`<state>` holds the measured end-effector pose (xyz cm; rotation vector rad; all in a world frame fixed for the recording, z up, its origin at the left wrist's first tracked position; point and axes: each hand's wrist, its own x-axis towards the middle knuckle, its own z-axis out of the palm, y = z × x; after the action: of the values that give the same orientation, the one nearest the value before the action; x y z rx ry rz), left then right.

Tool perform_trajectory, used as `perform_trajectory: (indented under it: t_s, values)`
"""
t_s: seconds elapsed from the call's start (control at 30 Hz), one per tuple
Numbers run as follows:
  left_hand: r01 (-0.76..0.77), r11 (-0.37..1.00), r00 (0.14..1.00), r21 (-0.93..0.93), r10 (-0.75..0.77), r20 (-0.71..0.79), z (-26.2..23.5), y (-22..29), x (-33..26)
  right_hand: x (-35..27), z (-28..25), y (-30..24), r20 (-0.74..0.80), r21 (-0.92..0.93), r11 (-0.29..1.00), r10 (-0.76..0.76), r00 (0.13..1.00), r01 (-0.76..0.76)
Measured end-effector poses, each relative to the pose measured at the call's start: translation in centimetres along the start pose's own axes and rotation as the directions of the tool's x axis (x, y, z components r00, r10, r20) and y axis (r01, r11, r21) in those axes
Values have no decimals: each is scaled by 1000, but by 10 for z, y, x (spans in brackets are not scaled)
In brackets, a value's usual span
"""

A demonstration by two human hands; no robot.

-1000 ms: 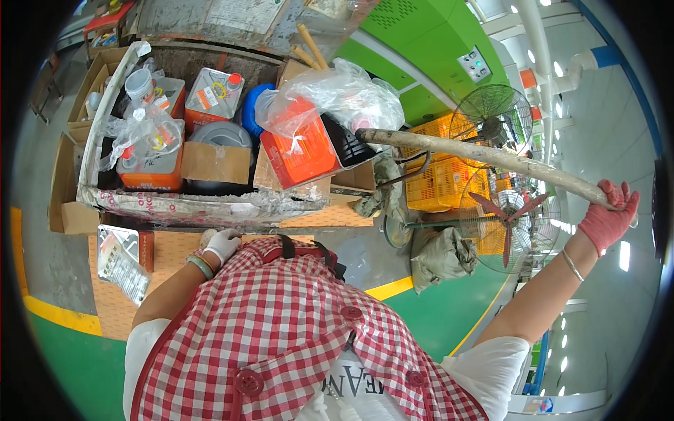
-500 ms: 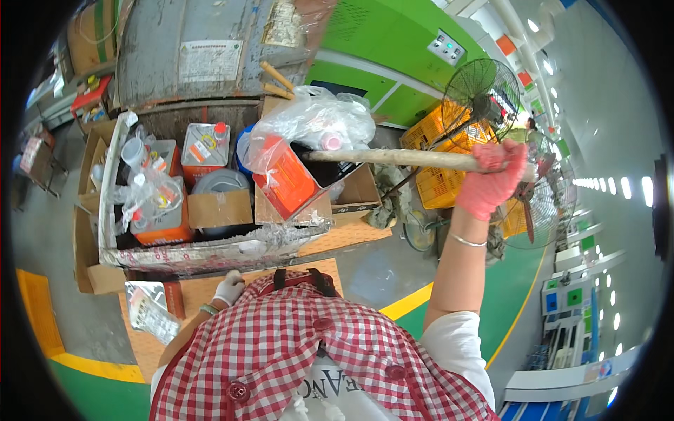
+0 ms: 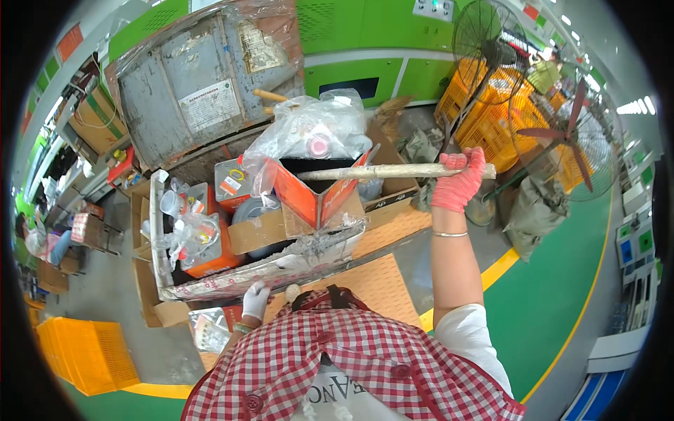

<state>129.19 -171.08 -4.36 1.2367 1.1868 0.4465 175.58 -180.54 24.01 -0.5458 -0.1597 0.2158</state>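
My right hand (image 3: 460,181), in a pink glove, is wrapped round one end of a long pale wooden stick (image 3: 379,172). The stick lies nearly level, and its far end reaches into the dark opening of an orange-red square tin (image 3: 298,198). This tin rests tilted among the contents of a worn, white-rimmed bin (image 3: 281,270). Clear plastic bags (image 3: 309,130) drape over the tin's back edge. Low beside the bin's front wall, my left hand (image 3: 255,302) has a white glove with curled fingers; what they hold, if anything, is hidden. A round beige knob (image 3: 293,293) shows beside it.
More orange tins (image 3: 210,263) and cardboard (image 3: 258,233) fill the bin, whose grey lid (image 3: 189,91) stands raised behind. Floor fans (image 3: 489,52), yellow crates (image 3: 491,88) and a grey sack (image 3: 537,214) stand on the right. At left are stacked yellow crates (image 3: 84,354).
My view has swung, so the bin appears farther right. The orange-red tin now sits with its opening more upward and the stick inside it. My right hand has come lower and slightly left.
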Motion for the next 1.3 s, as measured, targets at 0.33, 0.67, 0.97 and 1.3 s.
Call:
perform_trajectory:
  t_s: [0.33,0.67,0.97,1.3]
  values:
    - [-446,370,501,815,858,-116,68,208,98,16,-64,4,-305,126,991,-14,952,55]
    - [-118,159,502,980,861,-79,26,294,215,33,-100,5,-459,117,993,39,888,17]
    - [-180,475,576,862,761,-299,30,279,203,63,-123,7,-309,129,975,214,927,-183]
    - [-217,683,676,697,620,-397,44,170,128,83,-133,-1,40,9,951,309,950,-310]
